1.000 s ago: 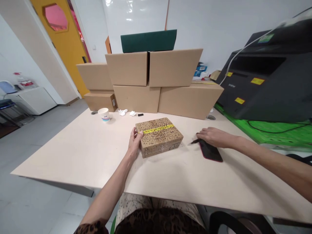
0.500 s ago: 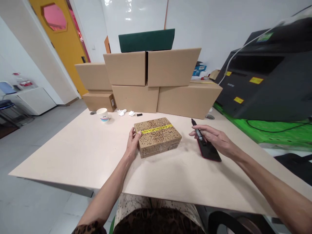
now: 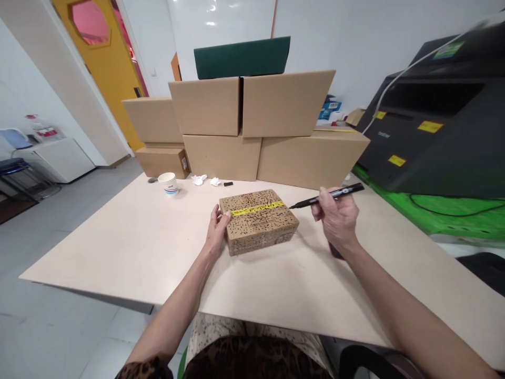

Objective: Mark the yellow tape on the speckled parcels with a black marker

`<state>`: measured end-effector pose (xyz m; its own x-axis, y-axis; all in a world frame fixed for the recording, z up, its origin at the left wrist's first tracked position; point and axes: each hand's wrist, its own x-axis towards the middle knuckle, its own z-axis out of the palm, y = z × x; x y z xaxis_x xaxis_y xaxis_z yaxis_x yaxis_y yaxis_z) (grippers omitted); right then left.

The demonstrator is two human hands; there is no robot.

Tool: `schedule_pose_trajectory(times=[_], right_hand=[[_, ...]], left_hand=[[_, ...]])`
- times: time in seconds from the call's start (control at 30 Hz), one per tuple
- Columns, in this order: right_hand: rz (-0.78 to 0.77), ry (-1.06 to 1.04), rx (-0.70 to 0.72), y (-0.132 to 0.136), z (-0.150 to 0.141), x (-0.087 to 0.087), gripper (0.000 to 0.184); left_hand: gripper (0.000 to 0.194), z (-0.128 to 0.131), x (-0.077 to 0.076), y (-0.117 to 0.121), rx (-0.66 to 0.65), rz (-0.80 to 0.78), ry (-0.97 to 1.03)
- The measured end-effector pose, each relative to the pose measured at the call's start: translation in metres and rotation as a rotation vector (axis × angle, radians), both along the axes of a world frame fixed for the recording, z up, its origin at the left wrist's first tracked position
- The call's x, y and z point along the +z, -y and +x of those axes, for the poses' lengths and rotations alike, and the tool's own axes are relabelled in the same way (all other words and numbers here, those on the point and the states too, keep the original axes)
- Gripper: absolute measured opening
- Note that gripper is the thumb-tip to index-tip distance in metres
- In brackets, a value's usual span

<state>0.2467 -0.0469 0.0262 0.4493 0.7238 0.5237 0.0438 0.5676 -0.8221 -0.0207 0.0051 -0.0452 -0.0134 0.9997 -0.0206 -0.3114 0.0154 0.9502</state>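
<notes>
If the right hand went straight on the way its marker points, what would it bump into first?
Probably the speckled box: the right hand aims the black marker at its right edge, near the yellow tape. Height is hard to judge, so the tip might skim over the top.

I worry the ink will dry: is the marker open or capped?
Open: the marker in the right hand shows a bare, narrow tip pointing at the box. A small black piece, probably its cap, lies by the tissue.

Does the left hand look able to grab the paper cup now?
Probably yes: nothing stands between the left hand and the paper cup, though that hand would likely let go of the speckled cardboard box first.
</notes>
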Motion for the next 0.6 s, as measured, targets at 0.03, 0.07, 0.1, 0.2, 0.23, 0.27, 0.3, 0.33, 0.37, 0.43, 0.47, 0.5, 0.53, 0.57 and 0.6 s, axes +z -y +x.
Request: schedule_pose_trajectory(times=[0.03,0.07,0.1,0.2,0.23,0.27,0.3,0.33,0.37,0.43,0.47,0.5,0.53,0.57,0.6], right_hand=[[0.007,-0.042,0.005,-0.002,-0.004,0.001,0.039],[0.005,-0.086,0.019,-0.004,-0.008,0.001,0.04],[-0.008,-0.13,0.042,-0.006,-0.011,0.001,0.042],[-0.095,-0.259,0.176,-0.012,-0.021,0.001,0.046],[-0.129,-0.293,0.235,-0.013,-0.024,0.0,0.047],[-0.158,-0.326,0.293,-0.015,-0.026,-0.001,0.045],[-0.182,-0.356,0.347,-0.016,-0.028,-0.002,0.043],[-0.203,-0.383,0.397,-0.017,-0.03,-0.003,0.041],[-0.22,-0.405,0.441,-0.018,-0.031,-0.004,0.041],[-0.251,-0.433,0.51,-0.019,-0.034,-0.006,0.042],[-0.263,-0.434,0.532,-0.019,-0.035,-0.007,0.041],[-0.272,-0.426,0.548,-0.02,-0.036,-0.007,0.039],[-0.278,-0.41,0.558,-0.02,-0.037,-0.007,0.038],[-0.283,-0.389,0.565,-0.02,-0.038,-0.007,0.037],[-0.282,-0.366,0.569,-0.02,-0.039,-0.007,0.037]], left_hand=[[0.091,0.0,0.0,0.0,-0.002,-0.002,0.001],[0.091,0.0,-0.001,0.0,-0.001,-0.006,0.002],[0.09,0.0,-0.001,0.0,0.002,-0.009,0.002],[0.091,0.0,-0.002,0.0,0.01,-0.013,-0.003],[0.091,0.0,-0.002,0.0,0.011,-0.013,-0.003],[0.091,0.0,-0.002,0.0,0.011,-0.015,-0.001],[0.09,0.0,-0.003,0.0,0.011,-0.016,0.002],[0.089,0.0,-0.003,0.0,0.009,-0.017,0.005],[0.088,0.0,-0.004,-0.001,0.007,-0.016,0.007],[0.087,-0.001,-0.005,-0.001,0.002,-0.013,0.01],[0.086,-0.001,-0.005,-0.001,-0.002,-0.013,0.009],[0.086,-0.001,-0.006,-0.001,-0.004,-0.013,0.008],[0.086,-0.001,-0.006,-0.001,-0.007,-0.014,0.007],[0.086,-0.001,-0.006,0.0,-0.009,-0.014,0.007],[0.087,-0.001,-0.006,0.0,-0.011,-0.013,0.007]])
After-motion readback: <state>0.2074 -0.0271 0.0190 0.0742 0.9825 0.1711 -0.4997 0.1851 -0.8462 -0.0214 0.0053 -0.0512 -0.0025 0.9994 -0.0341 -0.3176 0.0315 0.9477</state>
